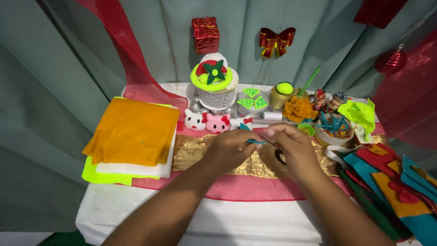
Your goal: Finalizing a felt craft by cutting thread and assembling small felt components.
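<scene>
Pinching a small teal felt piece [256, 142] between both hands [233, 148], left [233, 148] and right [293, 148], over the gold ribbon [193, 152], beside the orange felt stack [132, 132], calls for steady fingertips.

Orange felt sheet [133, 130] on white + neon-yellow sheets at table's left edge. Gold runner [195, 152] over pink cloth [236, 187], white tablecloth [218, 218] below. Teal felt sliver [256, 142] at fingertips. Two cat plushies: white [195, 121] & pink [217, 123]. Teal, red, orange felt pieces [391, 187] at right edge. Neon-green pom-pom [285, 88].
</scene>
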